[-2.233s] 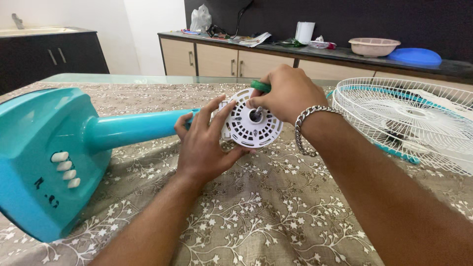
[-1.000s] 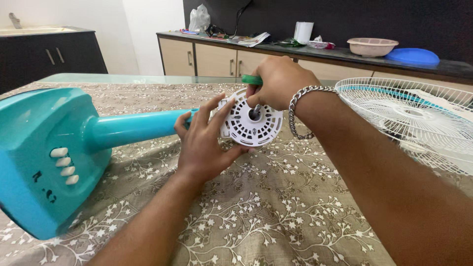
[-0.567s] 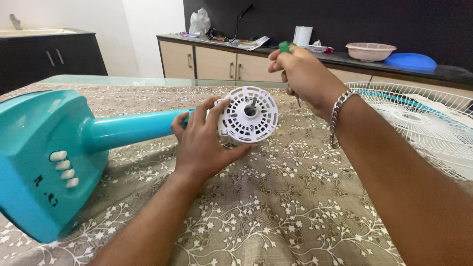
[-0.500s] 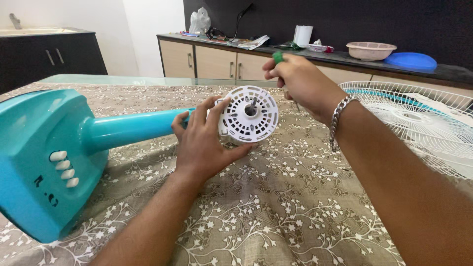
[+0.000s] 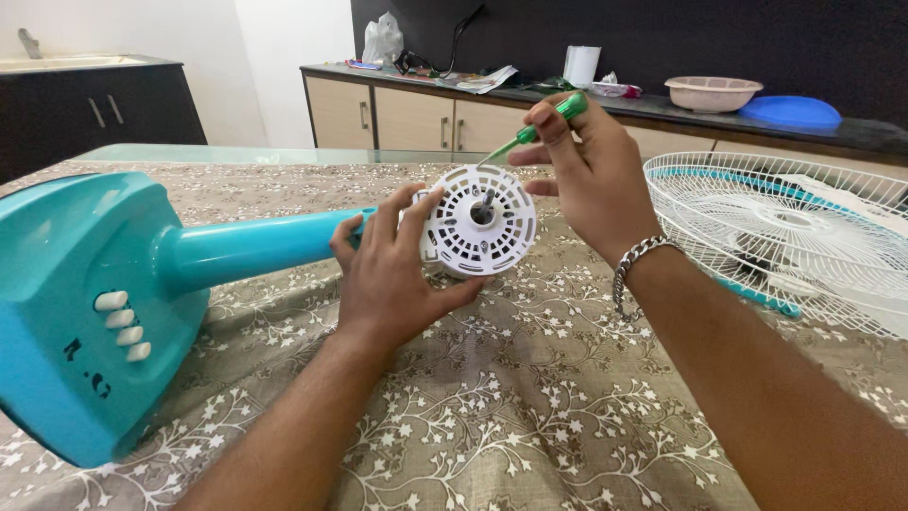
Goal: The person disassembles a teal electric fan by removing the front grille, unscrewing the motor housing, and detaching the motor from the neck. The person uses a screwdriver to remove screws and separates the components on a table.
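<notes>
Lying on its side across the patterned tablecloth (image 5: 530, 397), the turquoise fan body (image 5: 104, 303) had its base toward the table's left edge and its white motor housing (image 5: 480, 235) near the middle, the bare shaft (image 5: 484, 203) pointing at the viewer. The left hand (image 5: 392, 274) was wrapped around the housing, steadying it, while the right hand (image 5: 591, 175) pinched a green-handled screwdriver (image 5: 539, 128) with its tip set at the housing's upper rim. Judging by this, the fan was already well stripped: the white wire guard (image 5: 785, 232) lay flat toward the table's right edge, with what looked like a pale blade resting inside it, and the housing was not yet opened (whether any screws remained I could not tell). On the counter behind, a pink basin (image 5: 712, 92) sat near the right end beside a blue lid (image 5: 790, 111); its contents were hidden.
</notes>
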